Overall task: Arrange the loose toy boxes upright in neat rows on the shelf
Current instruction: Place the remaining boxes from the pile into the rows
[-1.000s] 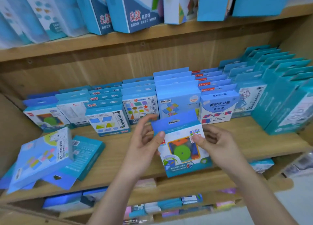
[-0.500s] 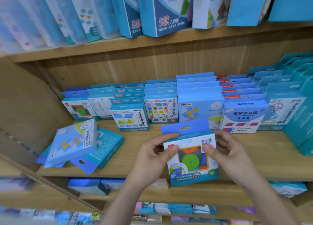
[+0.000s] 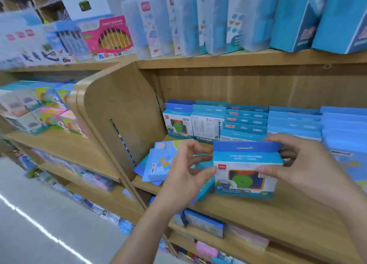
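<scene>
My right hand (image 3: 303, 168) grips a blue toy box with a green circle (image 3: 244, 176), thumb on its front and fingers over its top flap. The box is upright, low over the front of the wooden shelf (image 3: 258, 214). My left hand (image 3: 184, 176) is at the box's left edge; only the thumb tip touches it, and the curled fingers are off it. A matching green-circle box (image 3: 178, 124) stands at the left end of the back rows. Loose light-blue boxes (image 3: 158, 164) lie flat at the shelf's left, and a teal one (image 3: 202, 192) is partly hidden under my left hand.
Upright blue boxes fill the back of the shelf in rows (image 3: 294, 122). A wooden side panel (image 3: 119, 115) closes the shelf on the left. Larger boxes stand on the shelf above (image 3: 297, 17), more goods on the shelves below and to the left.
The view has swung left. The green-circle box has moved left and down towards the shelf board. My left hand's fingers have come off the back of the box.
</scene>
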Demonstrator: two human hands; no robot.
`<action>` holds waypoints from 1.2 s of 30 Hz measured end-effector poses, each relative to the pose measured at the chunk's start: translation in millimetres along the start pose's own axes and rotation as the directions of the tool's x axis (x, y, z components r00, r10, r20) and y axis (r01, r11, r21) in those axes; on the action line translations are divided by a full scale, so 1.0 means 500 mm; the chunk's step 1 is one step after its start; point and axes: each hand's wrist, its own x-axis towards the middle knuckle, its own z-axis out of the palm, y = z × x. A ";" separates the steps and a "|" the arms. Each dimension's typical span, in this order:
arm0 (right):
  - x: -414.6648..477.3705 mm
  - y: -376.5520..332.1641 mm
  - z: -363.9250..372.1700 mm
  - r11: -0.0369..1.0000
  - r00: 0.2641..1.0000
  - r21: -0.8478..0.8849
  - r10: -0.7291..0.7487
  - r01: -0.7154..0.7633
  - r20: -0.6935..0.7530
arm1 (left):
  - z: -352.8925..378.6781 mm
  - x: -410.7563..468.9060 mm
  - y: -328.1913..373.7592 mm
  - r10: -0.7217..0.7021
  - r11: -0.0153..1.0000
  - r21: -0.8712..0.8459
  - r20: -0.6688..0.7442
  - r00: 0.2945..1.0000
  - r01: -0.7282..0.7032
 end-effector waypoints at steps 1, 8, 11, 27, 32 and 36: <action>0.018 -0.005 0.011 1.000 0.999 -0.008 -0.001 0.001 -0.033 | -0.038 0.014 -0.010 -0.018 0.997 0.068 -0.046 0.999 0.022; 0.144 -0.047 0.088 0.995 0.980 0.098 0.016 0.004 -0.196 | -0.234 0.125 -0.186 -0.325 0.619 0.737 -0.074 0.943 0.271; 0.185 -0.068 0.122 0.995 0.978 0.096 0.020 0.000 -0.205 | -0.243 0.151 -0.229 -0.427 0.626 0.727 0.019 0.904 0.281; 0.325 -0.094 0.266 0.996 0.971 0.002 0.082 -0.084 -0.224 | -0.167 0.095 -0.208 -0.408 0.497 0.856 0.089 0.909 0.140; 0.362 -0.069 0.326 0.985 0.975 -0.128 0.089 -0.116 -0.204 | -0.178 0.093 -0.216 -0.365 0.515 0.851 0.108 0.925 0.104; 0.385 -0.044 0.381 0.964 0.977 -0.225 0.099 -0.142 -0.190 | -0.196 0.099 -0.225 -0.256 0.537 0.835 0.025 0.966 0.120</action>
